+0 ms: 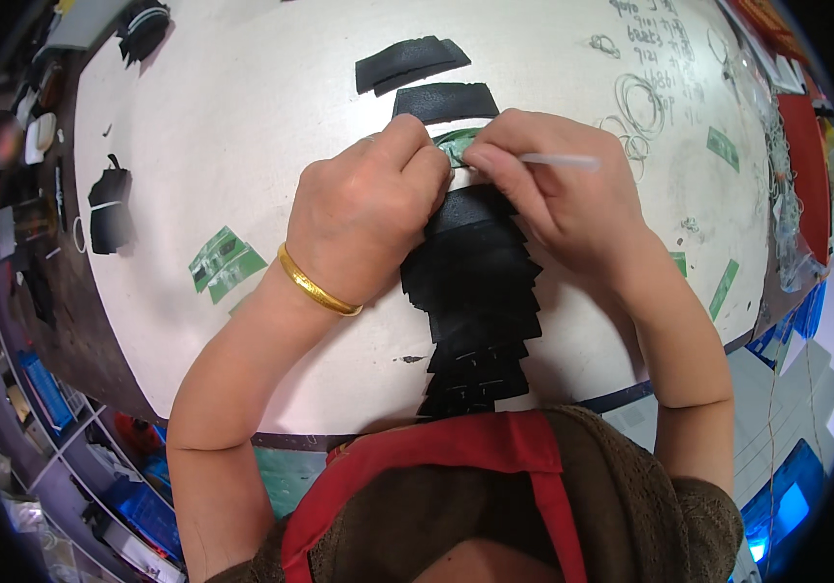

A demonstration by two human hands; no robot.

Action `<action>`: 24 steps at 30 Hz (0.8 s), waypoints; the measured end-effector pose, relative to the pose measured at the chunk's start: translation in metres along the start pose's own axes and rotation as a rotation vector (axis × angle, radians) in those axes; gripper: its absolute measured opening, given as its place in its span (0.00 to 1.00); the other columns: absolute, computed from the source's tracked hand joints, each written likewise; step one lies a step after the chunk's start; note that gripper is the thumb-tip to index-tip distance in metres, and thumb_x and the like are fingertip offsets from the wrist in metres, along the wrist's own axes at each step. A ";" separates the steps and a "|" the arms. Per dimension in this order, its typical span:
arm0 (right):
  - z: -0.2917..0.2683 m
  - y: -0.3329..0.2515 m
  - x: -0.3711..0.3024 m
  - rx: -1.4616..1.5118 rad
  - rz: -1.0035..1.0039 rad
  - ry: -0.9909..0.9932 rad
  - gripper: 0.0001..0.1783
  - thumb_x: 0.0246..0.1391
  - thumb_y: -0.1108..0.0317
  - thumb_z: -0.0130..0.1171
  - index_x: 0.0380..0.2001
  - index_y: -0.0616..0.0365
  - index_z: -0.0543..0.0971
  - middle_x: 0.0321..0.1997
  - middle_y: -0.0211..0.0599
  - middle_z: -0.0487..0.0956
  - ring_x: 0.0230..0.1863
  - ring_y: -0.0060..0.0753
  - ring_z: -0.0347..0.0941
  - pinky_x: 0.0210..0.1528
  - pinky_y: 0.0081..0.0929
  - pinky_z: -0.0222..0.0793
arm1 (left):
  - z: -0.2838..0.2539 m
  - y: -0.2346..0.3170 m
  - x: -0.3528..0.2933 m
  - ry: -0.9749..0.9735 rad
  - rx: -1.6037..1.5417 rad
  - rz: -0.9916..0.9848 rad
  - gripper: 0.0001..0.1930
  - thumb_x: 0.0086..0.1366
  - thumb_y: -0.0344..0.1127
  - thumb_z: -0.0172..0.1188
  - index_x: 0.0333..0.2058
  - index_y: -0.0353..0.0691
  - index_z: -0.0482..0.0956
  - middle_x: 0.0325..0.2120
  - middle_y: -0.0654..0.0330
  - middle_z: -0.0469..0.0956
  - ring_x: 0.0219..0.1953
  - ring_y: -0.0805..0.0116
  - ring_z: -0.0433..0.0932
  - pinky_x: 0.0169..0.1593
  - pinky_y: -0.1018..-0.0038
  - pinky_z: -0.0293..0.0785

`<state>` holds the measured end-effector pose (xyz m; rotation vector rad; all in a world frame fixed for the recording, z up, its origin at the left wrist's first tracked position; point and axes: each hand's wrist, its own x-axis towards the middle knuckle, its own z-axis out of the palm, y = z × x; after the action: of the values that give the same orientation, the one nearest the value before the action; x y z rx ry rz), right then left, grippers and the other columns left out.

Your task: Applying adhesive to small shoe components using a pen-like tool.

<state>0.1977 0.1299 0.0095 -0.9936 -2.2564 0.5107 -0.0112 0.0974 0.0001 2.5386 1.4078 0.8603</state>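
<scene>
My left hand (363,209), a gold bangle at its wrist, is closed with its fingertips at the left end of a small shiny green strip (455,146). From the other side my right hand (577,189) pinches close to the strip's right end. A narrow translucent white strip (562,160) sticks out from its fingers. Whether the pinch also takes in the green strip is hidden. Under and below my hands runs a column of overlapping black leather-like pieces (475,277), reaching toward my body. Just beyond my fingers lies another black piece (446,101).
Farther off rest more black pieces (412,62). Bundled black pieces (111,209) lie at the left, near cut green strips (227,260). At the right are rubber-band-like loops (640,105), another green piece (723,149) and handwriting on the white tabletop (310,58).
</scene>
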 end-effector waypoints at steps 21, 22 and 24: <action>0.006 0.027 0.024 -0.189 -0.122 0.130 0.08 0.55 0.68 0.72 0.39 0.50 0.86 0.34 0.32 0.86 0.41 0.38 0.84 0.41 0.35 0.79 | -0.004 0.005 -0.012 -0.080 -0.110 0.013 0.08 0.54 0.27 0.76 0.31 0.41 0.83 0.31 0.64 0.81 0.25 0.66 0.83 0.27 0.72 0.80; 0.006 0.031 0.024 -0.188 -0.125 0.131 0.08 0.55 0.68 0.72 0.39 0.50 0.86 0.34 0.32 0.86 0.41 0.38 0.84 0.41 0.35 0.79 | -0.004 0.006 -0.013 -0.078 -0.108 0.013 0.08 0.54 0.27 0.76 0.31 0.41 0.83 0.31 0.64 0.81 0.25 0.66 0.83 0.27 0.72 0.80; 0.007 0.037 0.022 -0.090 -0.099 0.169 0.07 0.55 0.68 0.71 0.38 0.52 0.86 0.33 0.33 0.86 0.38 0.39 0.84 0.39 0.34 0.79 | -0.005 0.008 -0.017 -0.056 -0.119 0.017 0.09 0.54 0.27 0.76 0.31 0.41 0.83 0.31 0.64 0.82 0.25 0.67 0.84 0.27 0.72 0.80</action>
<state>0.2004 0.1698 -0.0074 -0.9266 -2.1798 0.2745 -0.0148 0.0789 -0.0002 2.4700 1.2805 0.8420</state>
